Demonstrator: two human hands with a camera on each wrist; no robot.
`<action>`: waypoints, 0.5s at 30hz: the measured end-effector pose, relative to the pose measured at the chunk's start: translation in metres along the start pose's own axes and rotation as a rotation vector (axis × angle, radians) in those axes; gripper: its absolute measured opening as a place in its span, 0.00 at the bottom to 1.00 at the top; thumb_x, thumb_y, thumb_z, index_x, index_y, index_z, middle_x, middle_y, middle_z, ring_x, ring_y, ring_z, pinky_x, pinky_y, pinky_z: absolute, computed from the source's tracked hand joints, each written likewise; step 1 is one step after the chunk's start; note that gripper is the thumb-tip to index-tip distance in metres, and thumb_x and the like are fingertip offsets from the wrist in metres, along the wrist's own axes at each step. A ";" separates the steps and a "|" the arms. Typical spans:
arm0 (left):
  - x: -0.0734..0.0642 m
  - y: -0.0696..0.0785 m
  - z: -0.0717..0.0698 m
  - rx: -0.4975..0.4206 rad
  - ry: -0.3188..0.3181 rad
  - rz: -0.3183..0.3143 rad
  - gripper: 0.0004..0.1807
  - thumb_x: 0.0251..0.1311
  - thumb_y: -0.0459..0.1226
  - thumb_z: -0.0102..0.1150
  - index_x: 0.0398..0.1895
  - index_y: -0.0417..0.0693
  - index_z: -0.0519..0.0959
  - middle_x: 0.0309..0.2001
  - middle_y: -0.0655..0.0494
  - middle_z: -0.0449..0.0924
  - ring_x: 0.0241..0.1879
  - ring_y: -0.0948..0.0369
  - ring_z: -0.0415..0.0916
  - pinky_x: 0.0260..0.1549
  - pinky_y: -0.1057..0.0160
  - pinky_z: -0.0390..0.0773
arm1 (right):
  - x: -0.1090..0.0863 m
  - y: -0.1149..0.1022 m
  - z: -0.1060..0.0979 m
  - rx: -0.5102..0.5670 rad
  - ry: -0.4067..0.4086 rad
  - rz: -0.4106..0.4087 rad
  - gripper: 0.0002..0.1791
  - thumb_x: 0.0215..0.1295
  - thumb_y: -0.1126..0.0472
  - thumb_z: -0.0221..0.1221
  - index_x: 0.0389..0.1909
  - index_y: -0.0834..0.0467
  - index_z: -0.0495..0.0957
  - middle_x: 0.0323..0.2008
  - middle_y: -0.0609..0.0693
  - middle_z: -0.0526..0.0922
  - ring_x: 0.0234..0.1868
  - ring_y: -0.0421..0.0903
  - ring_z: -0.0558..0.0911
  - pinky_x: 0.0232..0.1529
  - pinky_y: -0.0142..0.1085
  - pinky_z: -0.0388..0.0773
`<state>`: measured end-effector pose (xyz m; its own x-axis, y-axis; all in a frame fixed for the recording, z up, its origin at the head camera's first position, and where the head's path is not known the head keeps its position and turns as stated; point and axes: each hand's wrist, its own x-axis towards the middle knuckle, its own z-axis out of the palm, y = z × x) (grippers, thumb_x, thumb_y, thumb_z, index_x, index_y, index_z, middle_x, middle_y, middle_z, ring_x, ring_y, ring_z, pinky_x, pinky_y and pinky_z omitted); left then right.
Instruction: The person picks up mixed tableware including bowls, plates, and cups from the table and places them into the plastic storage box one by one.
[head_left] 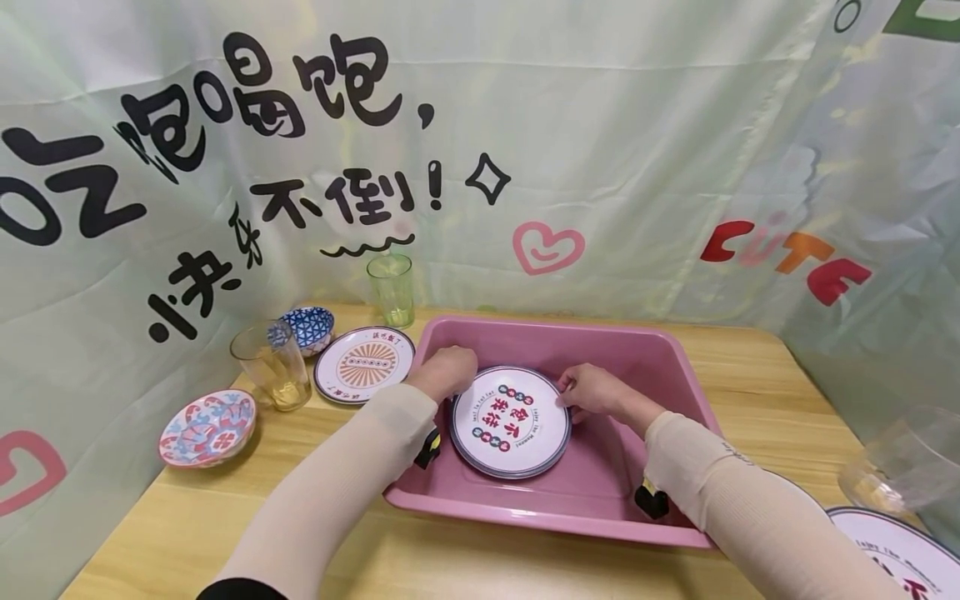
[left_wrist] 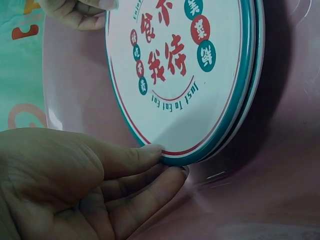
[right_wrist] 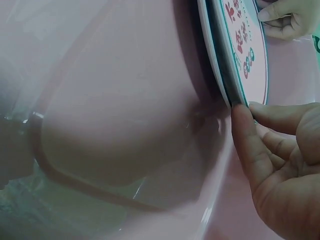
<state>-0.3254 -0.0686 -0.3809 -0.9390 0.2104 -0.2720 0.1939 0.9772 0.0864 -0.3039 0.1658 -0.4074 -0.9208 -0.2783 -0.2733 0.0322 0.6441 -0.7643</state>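
A round white plate [head_left: 512, 421] with a dark rim and red lettering lies inside a pink plastic basin [head_left: 540, 510]. Directly beneath it, the rim of a second plate [right_wrist: 204, 30] shows in the right wrist view. My left hand [head_left: 448, 372] pinches the upper plate's edge on one side, thumb on top and fingers below. On the opposite side my right hand [head_left: 594, 389] pinches the edge between thumb and forefinger. Whether the lower plate touches the basin floor cannot be told.
Left of the basin stand a patterned plate [head_left: 365, 364], a green glass [head_left: 392, 292], a clear glass [head_left: 277, 367], a blue bowl [head_left: 311, 327] and a red-blue bowl [head_left: 207, 427]. To the right are another clear glass [head_left: 903, 462] and white plates [head_left: 892, 542]. A printed curtain [head_left: 637, 150] hangs behind.
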 end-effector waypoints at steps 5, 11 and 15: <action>0.000 -0.001 0.000 -0.017 -0.007 0.002 0.10 0.59 0.22 0.51 0.40 0.39 0.77 0.35 0.45 0.75 0.28 0.54 0.75 0.12 0.68 0.70 | -0.001 0.000 0.000 0.007 -0.050 0.021 0.10 0.60 0.74 0.62 0.41 0.72 0.74 0.32 0.58 0.76 0.25 0.46 0.82 0.31 0.40 0.85; -0.002 -0.002 0.000 -0.015 0.007 0.016 0.10 0.62 0.24 0.49 0.43 0.40 0.78 0.37 0.46 0.75 0.32 0.54 0.74 0.17 0.67 0.73 | 0.001 0.002 0.002 0.029 -0.072 0.017 0.11 0.60 0.75 0.62 0.41 0.72 0.73 0.35 0.58 0.75 0.26 0.46 0.82 0.31 0.39 0.85; -0.002 -0.002 0.000 0.000 0.011 0.021 0.10 0.61 0.23 0.49 0.41 0.40 0.78 0.38 0.46 0.75 0.33 0.54 0.73 0.19 0.67 0.71 | 0.002 0.003 0.004 0.043 -0.086 0.006 0.11 0.60 0.75 0.62 0.41 0.72 0.73 0.36 0.59 0.75 0.27 0.46 0.82 0.31 0.39 0.85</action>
<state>-0.3243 -0.0712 -0.3803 -0.9377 0.2306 -0.2598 0.2138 0.9726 0.0916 -0.3036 0.1643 -0.4125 -0.8836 -0.3362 -0.3260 0.0560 0.6153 -0.7863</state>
